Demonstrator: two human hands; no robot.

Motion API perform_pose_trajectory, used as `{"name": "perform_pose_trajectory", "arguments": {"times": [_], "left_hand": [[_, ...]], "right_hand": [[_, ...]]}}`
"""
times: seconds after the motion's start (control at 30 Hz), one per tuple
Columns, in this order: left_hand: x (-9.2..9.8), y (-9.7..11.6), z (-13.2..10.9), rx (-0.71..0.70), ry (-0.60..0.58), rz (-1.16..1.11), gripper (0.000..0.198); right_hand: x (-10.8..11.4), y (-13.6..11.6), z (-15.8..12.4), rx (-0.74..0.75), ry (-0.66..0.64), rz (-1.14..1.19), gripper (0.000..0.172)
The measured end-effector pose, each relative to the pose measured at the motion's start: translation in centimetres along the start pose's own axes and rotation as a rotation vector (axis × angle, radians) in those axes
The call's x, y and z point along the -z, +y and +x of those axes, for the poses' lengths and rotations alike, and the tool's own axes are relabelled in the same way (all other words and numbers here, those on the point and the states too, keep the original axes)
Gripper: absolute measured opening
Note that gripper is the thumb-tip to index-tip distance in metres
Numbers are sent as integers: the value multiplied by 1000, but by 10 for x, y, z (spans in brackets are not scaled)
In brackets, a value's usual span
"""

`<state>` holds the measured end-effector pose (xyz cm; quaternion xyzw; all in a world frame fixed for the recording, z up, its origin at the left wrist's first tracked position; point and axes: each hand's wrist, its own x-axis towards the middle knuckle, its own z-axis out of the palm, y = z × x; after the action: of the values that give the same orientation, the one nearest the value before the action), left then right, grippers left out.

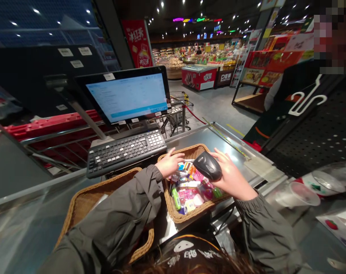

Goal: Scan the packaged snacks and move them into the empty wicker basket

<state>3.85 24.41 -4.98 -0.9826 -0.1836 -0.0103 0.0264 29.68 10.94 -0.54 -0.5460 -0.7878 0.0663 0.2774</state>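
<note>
A black handheld barcode scanner (207,166) is gripped in my right hand (231,176), over the right side of a wicker basket (177,217). Small packaged goods in many colours (190,185) fill that basket. My left hand (169,164) is above its left rim, fingers stretched out and apart, with no item visible in it. It may touch the goods beneath; I cannot tell. Below my left sleeve a second wicker basket (75,198) shows in part, its inside largely hidden by the arm.
Beyond my left hand are a keyboard (127,150) and a lit monitor (128,95) on the metal counter (187,139). Plastic cups (297,196) stand at the right. A person in dark clothing (289,82) is at the far right, near a white hanger (306,99).
</note>
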Motion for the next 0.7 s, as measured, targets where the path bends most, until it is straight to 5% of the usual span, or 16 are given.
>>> {"name": "perform_pose_trajectory", "arguments": {"times": [0.23, 0.7], "left_hand": [[62, -12, -37, 368, 171, -167, 15], [90, -9, -97, 491, 324, -118, 27]], "right_hand": [[-4, -20, 7, 29, 28, -15, 48], [-17, -80, 22, 149, -16, -39, 44]]}}
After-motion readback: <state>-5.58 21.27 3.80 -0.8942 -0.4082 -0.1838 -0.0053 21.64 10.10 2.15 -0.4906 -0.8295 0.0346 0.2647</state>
